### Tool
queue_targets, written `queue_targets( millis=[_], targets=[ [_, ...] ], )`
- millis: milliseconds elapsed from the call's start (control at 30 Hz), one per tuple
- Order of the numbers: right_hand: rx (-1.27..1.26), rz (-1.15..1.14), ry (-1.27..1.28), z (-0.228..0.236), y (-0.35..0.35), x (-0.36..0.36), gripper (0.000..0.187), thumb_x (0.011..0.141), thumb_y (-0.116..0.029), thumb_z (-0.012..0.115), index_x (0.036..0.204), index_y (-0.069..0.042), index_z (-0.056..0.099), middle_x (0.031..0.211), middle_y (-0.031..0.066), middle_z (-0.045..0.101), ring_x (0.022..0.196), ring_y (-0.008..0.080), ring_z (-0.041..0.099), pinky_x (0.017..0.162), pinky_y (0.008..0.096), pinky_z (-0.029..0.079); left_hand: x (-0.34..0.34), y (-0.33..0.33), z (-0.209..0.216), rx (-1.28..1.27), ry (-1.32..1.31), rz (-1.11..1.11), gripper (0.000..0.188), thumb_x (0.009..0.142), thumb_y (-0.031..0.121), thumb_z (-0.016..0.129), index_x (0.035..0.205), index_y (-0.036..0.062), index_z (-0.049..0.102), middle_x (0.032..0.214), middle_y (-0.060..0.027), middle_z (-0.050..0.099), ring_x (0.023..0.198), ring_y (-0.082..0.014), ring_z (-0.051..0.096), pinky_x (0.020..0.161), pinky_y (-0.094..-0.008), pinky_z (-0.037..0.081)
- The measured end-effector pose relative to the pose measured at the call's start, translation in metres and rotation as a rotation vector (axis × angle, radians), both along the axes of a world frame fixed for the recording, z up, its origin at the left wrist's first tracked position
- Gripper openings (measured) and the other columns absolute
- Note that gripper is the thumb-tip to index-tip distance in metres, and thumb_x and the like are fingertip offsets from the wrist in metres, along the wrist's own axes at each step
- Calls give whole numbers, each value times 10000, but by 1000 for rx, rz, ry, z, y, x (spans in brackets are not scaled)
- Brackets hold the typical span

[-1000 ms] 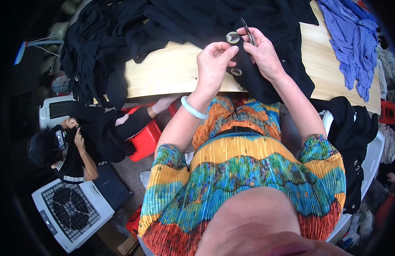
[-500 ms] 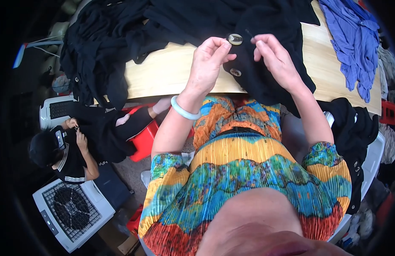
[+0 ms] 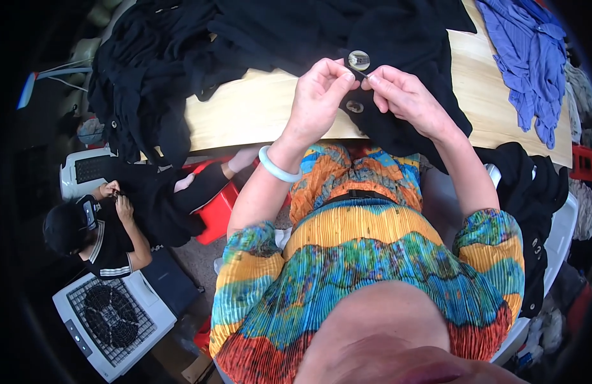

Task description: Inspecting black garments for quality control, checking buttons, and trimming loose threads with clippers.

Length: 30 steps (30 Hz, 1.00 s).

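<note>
Black clothes [image 3: 283, 32] are spilling over the near edge of a pale wooden table [image 3: 244, 109], while a purple garment [image 3: 526, 54] is lying at right.

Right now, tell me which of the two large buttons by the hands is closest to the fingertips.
The upper large button, just beyond the gap between the left hand and right hand; the lower button lies nearer the table's front edge.

Remotely, I observed a violet-blue garment [image 3: 531, 61] on the counter [image 3: 476, 86], at right; at left, a co-worker [image 3: 110, 246] near a red stool [image 3: 220, 219]; at lower left, a white fan unit [image 3: 110, 319].
</note>
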State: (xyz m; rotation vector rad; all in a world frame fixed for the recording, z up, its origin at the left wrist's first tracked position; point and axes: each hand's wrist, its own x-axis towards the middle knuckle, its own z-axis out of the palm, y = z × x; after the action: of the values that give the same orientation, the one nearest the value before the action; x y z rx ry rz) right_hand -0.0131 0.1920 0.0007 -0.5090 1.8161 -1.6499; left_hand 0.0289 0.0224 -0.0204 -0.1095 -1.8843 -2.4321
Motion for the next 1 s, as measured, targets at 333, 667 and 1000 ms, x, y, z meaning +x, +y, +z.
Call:
queue_targets(
  millis=[333, 667, 1000],
  targets=[
    [-68, 2, 19, -14, -3, 1, 223, 864, -249, 487, 832, -33, 531, 607, -44, 445, 552, 25, 390, 531, 178, 336, 4, -1, -6, -25, -23, 17, 35, 823, 28, 493, 791, 15, 498, 842, -37, 561, 742, -72, 523, 707, -208, 429],
    [-165, -7, 101, -11, 10, 2, 181, 844, -150, 508, 955, -8, 492, 818, -2, 498, 736, 56, 481, 705, 195, 400, 1, -31, -12, 476, -137, -82, 278, 769, 25, 446, 1046, 46, 439, 851, -34, 509, 780, -117, 492, 671, -236, 425],
    [-281, 4, 384, -16, -8, -15, 289, 758, -28, 562, 1028, -18, 459, 1069, 74, 523, 1027, 116, 466, 895, 257, 367, 1, -22, 1, 321, -119, -214, 289, 789, 4, 473, 1071, 23, 410, 945, -81, 553, 808, -120, 521, 676, -220, 421]
  ],
)
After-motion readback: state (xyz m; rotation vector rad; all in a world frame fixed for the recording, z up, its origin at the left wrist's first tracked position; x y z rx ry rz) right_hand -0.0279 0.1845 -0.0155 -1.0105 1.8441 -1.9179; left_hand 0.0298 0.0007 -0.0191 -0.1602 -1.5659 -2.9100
